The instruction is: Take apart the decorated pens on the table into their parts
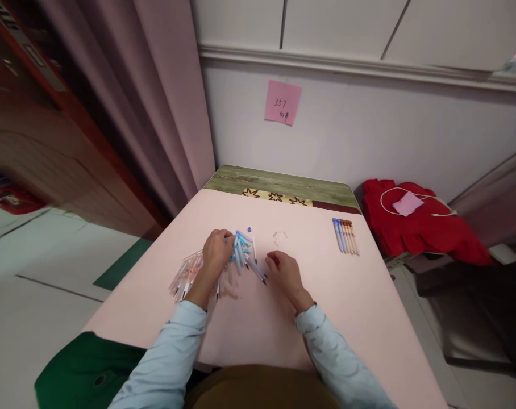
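Note:
My left hand point(216, 250) rests knuckles-up on a loose heap of pens on the pink table point(369, 318), its fingers curled over the blue pens point(243, 250). Orange and clear pens point(185, 275) fan out to its left. My right hand point(283, 271) lies to the right of the heap, fingers curled, its fingertips at the end of a pen that sticks out of the heap point(258, 271). I cannot make out whether it grips that pen. Both sleeves are light blue.
A neat row of blue and orange pens point(345, 235) lies at the table's far right. Small clear bits point(279, 236) sit beyond my right hand. A red cloth with a white cable point(415, 224) lies on a seat at right. A pink note point(282, 102) hangs on the wall.

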Available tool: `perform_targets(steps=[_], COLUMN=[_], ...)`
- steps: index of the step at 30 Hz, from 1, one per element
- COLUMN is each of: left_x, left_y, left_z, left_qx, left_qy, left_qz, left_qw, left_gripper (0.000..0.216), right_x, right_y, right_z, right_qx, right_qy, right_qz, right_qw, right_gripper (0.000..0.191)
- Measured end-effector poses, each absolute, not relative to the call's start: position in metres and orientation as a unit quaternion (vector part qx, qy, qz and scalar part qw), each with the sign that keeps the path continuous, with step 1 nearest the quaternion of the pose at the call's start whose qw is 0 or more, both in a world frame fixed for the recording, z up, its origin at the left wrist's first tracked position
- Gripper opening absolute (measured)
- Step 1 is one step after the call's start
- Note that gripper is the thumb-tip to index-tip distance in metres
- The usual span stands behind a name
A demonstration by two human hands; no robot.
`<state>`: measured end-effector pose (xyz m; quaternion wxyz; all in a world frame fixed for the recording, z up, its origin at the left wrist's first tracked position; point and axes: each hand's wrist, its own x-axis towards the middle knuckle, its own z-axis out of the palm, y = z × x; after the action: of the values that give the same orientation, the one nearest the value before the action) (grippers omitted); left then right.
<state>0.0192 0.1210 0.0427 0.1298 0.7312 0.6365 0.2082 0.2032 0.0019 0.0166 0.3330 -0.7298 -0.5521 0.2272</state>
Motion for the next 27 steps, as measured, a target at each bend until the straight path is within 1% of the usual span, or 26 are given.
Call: perform_targets(steps=[3,5,7,9,11,13,16,21,27], left_x=[0.014,0.009,0.007,0.011,0.019,0.028,0.035,0.038,0.061], left_y=[0.120,0.121,0.122,0.123,0.122,0.121,0.120,0.120,0.122], left_z=[0.043,0.043,0.043,0.042,0.039,0.035,0.030,0.026,0.026], left_qx=[0.741,0.741,0.749,0.788,0.841,0.876,0.889,0.889,0.867], left_qy=[0.620,0.619,0.610,0.564,0.493,0.446,0.433,0.437,0.486], left_qz=[0.226,0.231,0.232,0.220,0.188,0.149,0.118,0.123,0.098], left_qw=[0.129,0.123,0.116,0.116,0.118,0.110,0.092,0.064,0.046], left_gripper=[0.023,0.025,0.027,0.026,0.027,0.031,0.032,0.025,0.019], right_x=[0.225,0.253,0.288,0.323,0.350,0.366,0.376,0.387,0.392], right_y=[-0.001,-0.003,-0.006,-0.009,-0.011,-0.012,-0.014,-0.021,-0.024], right_z=[0.023,0.027,0.030,0.031,0.031,0.028,0.025,0.022,0.022], right_qx=[-0.741,-0.776,-0.826,-0.876,-0.899,-0.903,-0.901,-0.905,-0.900], right_qy=[-0.541,-0.507,-0.456,-0.399,-0.376,-0.378,-0.384,-0.367,-0.368], right_qz=[0.217,0.183,0.139,0.088,0.045,0.034,0.030,0.020,0.015], right_qw=[0.335,0.327,0.301,0.257,0.217,0.200,0.201,0.213,0.233], right_gripper=[0.023,0.026,0.029,0.033,0.036,0.037,0.036,0.036,0.038])
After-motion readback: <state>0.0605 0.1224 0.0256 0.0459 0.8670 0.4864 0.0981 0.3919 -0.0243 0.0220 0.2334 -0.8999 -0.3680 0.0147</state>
